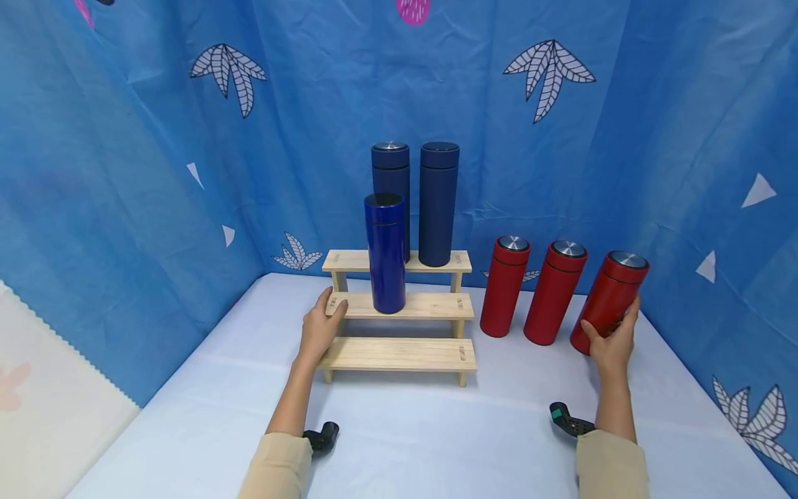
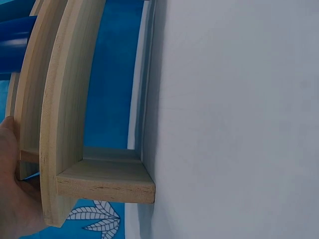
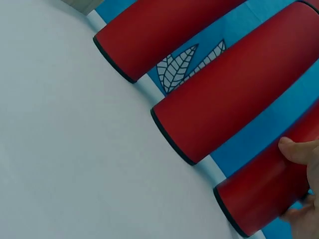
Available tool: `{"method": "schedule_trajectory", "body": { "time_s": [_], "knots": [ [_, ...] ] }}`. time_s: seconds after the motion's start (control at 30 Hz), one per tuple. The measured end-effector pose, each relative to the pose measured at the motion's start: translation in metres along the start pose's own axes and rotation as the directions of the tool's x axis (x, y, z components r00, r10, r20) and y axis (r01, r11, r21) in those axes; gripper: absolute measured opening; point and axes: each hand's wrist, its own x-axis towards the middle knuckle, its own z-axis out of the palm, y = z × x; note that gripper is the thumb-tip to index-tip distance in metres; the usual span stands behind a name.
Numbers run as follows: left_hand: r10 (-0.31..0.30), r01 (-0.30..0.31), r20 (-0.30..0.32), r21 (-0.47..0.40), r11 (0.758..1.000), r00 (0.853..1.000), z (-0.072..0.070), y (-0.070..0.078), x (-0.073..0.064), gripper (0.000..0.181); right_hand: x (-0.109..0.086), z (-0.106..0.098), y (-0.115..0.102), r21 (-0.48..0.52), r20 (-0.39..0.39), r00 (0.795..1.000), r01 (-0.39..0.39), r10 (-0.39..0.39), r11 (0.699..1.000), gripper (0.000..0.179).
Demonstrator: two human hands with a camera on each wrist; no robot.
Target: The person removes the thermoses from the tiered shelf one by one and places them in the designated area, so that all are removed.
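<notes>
My right hand (image 1: 614,346) holds the rightmost red thermos (image 1: 606,296) low on its body, thumb on the near left side. In the right wrist view this red thermos (image 3: 259,186) stands with its dark base at the white cloth. My left hand (image 1: 319,329) grips the left end of a three-step wooden stand (image 1: 430,305) at its middle step. A glossy blue thermos (image 1: 386,260) stands upright on that middle step. Two dark navy thermoses, one at the left (image 1: 402,181) and one at the right (image 1: 438,208), stand on the top step.
Two more red thermoses, one nearer the stand (image 1: 503,287) and one in the middle (image 1: 555,294), stand between stand and right hand. A white cloth (image 1: 436,436) covers the table. Blue curtains (image 1: 299,152) enclose the back and sides. Black devices sit at both wrists.
</notes>
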Motion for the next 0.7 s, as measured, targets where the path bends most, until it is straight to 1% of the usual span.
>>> {"method": "schedule_trajectory", "body": {
  "time_s": [0.1, 0.17, 0.23, 0.33, 0.4, 0.43, 0.5, 0.53, 0.57, 0.63, 0.67, 0.7],
  "knots": [
    [0.002, -0.002, -0.005, -0.001, 1.0, 1.0, 0.0, -0.001, 0.0, 0.07, 0.0, 0.001, -0.006, 0.006, -0.012, 0.999, -0.039, 0.039, 0.999, 0.096],
    [0.002, -0.002, -0.005, 0.0, 1.0, 1.0, 0.001, -0.002, 0.0, 0.071, -0.001, 0.001, -0.014, 0.012, -0.038, 0.997, -0.07, 0.071, 0.997, 0.095],
    [0.003, -0.003, -0.003, 0.0, 1.0, 1.0, 0.001, -0.002, 0.0, 0.071, -0.002, 0.0, -0.026, 0.022, -0.083, 0.992, -0.091, 0.092, 0.996, 0.092],
    [0.004, -0.004, -0.004, 0.0, 1.0, 1.0, 0.001, -0.002, 0.001, 0.072, -0.007, 0.001, -0.051, 0.047, -0.181, 0.98, -0.075, 0.083, 0.996, 0.084],
    [0.004, -0.004, -0.006, -0.001, 1.0, 1.0, 0.001, -0.002, 0.001, 0.073, -0.012, 0.004, -0.07, 0.054, -0.275, 0.961, -0.015, 0.03, 0.998, 0.077],
    [0.004, -0.004, -0.007, -0.002, 1.0, 1.0, 0.001, -0.002, 0.001, 0.072, -0.016, 0.006, -0.079, 0.055, -0.322, 0.947, 0.027, -0.008, 0.998, 0.073],
    [0.002, -0.002, -0.006, -0.004, 1.0, 1.0, 0.001, -0.002, 0.001, 0.072, -0.022, 0.012, -0.097, 0.036, -0.4, 0.911, 0.128, -0.103, 0.991, 0.064],
    [0.002, -0.002, -0.004, -0.005, 1.0, 1.0, 0.001, -0.001, 0.001, 0.072, -0.026, 0.016, -0.106, 0.026, -0.425, 0.892, 0.184, -0.156, 0.983, 0.06],
    [0.002, -0.002, -0.003, -0.007, 1.0, 1.0, 0.001, -0.001, 0.001, 0.072, -0.03, 0.021, -0.115, 0.024, -0.438, 0.876, 0.237, -0.203, 0.971, 0.056],
    [0.001, -0.001, -0.004, -0.009, 1.0, 1.0, 0.0, 0.0, 0.0, 0.071, -0.041, 0.032, -0.134, 0.031, -0.43, 0.853, 0.34, -0.295, 0.94, 0.046],
    [0.001, -0.001, -0.003, -0.011, 1.0, 1.0, 0.0, 0.0, -0.001, 0.071, -0.047, 0.039, -0.143, 0.045, -0.412, 0.846, 0.39, -0.338, 0.92, 0.042],
    [0.001, -0.001, -0.003, -0.014, 1.0, 1.0, 0.0, 0.0, -0.001, 0.07, -0.054, 0.047, -0.152, 0.067, -0.383, 0.843, 0.432, -0.377, 0.899, 0.037]
  ]
}}
